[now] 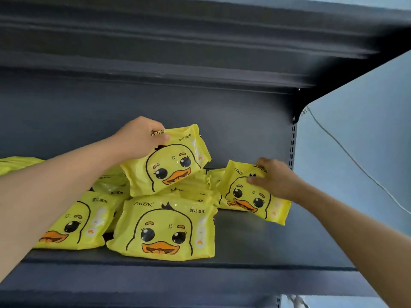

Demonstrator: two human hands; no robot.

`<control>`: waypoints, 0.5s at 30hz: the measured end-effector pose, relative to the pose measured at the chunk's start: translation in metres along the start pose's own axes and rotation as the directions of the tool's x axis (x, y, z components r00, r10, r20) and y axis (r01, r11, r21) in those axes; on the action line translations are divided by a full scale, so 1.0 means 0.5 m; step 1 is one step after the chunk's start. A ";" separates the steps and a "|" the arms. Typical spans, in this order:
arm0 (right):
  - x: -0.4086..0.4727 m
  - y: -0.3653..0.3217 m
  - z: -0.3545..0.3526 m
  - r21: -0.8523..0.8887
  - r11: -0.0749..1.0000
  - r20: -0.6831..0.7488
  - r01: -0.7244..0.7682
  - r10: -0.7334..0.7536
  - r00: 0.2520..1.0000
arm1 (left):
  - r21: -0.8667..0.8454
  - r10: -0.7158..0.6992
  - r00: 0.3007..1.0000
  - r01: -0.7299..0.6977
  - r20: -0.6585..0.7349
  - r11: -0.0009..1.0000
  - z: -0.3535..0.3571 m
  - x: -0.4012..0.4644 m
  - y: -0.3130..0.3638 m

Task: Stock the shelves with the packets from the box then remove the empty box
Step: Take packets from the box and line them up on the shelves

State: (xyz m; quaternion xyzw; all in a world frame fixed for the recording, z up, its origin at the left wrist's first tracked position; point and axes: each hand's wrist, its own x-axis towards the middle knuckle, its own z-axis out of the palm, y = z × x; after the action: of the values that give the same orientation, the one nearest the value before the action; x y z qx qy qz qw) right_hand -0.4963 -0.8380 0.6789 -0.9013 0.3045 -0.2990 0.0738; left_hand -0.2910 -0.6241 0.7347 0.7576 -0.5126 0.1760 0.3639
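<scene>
Shelf stock, left to right:

- Far-left packet (17, 163): yellow, lying flat at the frame edge, partly cut off.
- Near-left packet (75, 227): duck face up, flat on shelf (266, 241), partly under the left forearm.
- Loose pile (191, 190): several packets behind the front row, overlapping, not squared up; count unclear.
- Front-centre packet (162, 230): flat, face up, near the shelf's front lip.
- Left hand (139, 138): fingers curled round the top-left corner of a raised packet (166, 160), thumb on its face; pkt tilted, lower edge resting on the pile.
- Right hand (275, 177): gripping the top of a right packet (251, 192), thumb across the face, fingers over the upper edge; pkt tilted, sits right of the pile, lower corner on the shelf.
- Right end of shelf: bare dark surface up to the slotted upright (293, 143); pale wall beyond w/ a thin cable.

Progress (est.): stocking well under way, approx. mid-task. Many pkts already on the shelf; two in hand being placed or straightened. Box not in view, so pkts left in it cannot be told. Left to do: set these two down, tidy the pile, finish any remaining stock, then take the empty box away.
</scene>
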 end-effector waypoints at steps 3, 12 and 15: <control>0.058 0.013 0.023 0.041 0.994 0.141 0.103 -0.108 0.984 | 0.023 -0.056 0.998 0.057 -0.030 0.998 0.007 0.012 0.000; 0.122 0.048 0.109 -0.090 0.965 0.171 0.246 -0.228 0.959 | 0.027 -0.089 0.992 0.092 -0.089 0.995 0.024 0.048 0.033; 0.115 0.072 0.102 -0.107 0.968 0.124 0.225 -0.212 0.969 | -0.006 -0.055 0.996 0.054 -0.065 0.999 0.048 0.065 0.068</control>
State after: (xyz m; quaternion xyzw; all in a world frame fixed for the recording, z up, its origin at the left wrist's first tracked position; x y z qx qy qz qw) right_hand -0.4481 -0.9038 0.6546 -0.9475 0.2160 -0.2357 0.0027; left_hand -0.3108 -0.6697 0.7518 0.7644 -0.4799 0.1896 0.3866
